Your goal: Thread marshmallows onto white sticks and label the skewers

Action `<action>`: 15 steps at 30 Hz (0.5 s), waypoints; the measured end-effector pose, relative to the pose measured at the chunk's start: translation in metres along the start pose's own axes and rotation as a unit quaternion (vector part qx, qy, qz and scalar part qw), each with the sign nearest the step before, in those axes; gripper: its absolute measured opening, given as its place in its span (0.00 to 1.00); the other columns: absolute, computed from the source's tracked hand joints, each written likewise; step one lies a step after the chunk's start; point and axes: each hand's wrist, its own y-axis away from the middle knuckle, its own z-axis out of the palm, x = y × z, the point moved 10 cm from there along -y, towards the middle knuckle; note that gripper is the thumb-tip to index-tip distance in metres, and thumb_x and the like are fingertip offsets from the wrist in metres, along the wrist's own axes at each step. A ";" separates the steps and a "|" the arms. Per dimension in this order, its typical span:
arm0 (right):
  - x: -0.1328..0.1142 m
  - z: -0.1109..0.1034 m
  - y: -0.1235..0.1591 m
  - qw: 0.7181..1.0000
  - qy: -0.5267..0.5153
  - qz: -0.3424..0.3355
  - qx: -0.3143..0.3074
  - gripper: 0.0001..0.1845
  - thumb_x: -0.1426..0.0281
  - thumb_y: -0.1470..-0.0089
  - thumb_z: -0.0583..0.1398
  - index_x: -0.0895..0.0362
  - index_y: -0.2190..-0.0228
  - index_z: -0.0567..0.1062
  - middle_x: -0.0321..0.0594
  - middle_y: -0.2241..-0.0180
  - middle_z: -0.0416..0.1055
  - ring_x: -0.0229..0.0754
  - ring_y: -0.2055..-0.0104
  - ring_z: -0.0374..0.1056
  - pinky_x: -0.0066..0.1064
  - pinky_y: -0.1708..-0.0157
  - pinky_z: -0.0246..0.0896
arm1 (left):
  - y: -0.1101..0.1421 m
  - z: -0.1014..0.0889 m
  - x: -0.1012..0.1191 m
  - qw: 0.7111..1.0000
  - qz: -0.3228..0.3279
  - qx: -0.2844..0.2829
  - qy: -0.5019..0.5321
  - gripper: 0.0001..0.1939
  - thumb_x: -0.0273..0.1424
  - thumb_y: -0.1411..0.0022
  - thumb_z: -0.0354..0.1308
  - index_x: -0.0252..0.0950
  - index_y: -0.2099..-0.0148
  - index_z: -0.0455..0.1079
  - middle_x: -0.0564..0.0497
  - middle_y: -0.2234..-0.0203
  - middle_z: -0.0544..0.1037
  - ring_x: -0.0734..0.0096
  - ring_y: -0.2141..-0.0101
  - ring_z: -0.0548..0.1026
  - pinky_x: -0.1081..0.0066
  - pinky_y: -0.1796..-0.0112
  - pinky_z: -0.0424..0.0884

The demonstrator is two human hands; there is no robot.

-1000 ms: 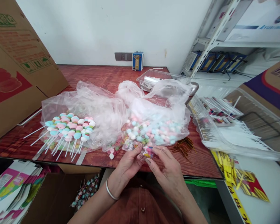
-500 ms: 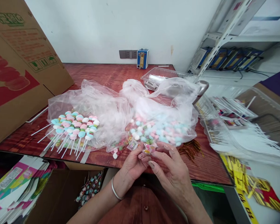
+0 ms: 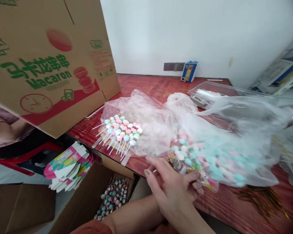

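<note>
My right hand lies at the table's near edge with its fingers stretched out to the left, on top of my left hand. The left hand's fingers curl round a small colourful candy packet, blurred by motion. Just beyond both hands sits a clear plastic bag of loose pastel candies. To its left, a bunch of pastel candy skewers on white sticks rests on another clear bag.
A large cardboard box printed "Macaron" leans over the red wooden table at left. Below the edge are an open carton of wrapped skewers and stacked flat printed cartons. A clear tray stands behind; gold twist ties lie right.
The view has swung left and down. My right hand has slid over the left hand toward the left, away from pinching the packet; the left hand keeps the packet.
</note>
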 end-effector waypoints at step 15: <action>0.082 0.164 -0.039 0.923 -0.264 0.279 -0.020 0.13 0.62 0.35 0.49 0.51 0.72 0.63 0.32 0.79 0.73 0.36 0.84 0.71 0.22 0.88 0.61 | 0.008 0.020 -0.009 0.984 -0.122 -0.085 0.093 0.07 0.21 0.36 0.55 0.34 0.64 0.73 0.59 0.76 0.71 0.88 0.82 0.60 0.86 0.77 0.59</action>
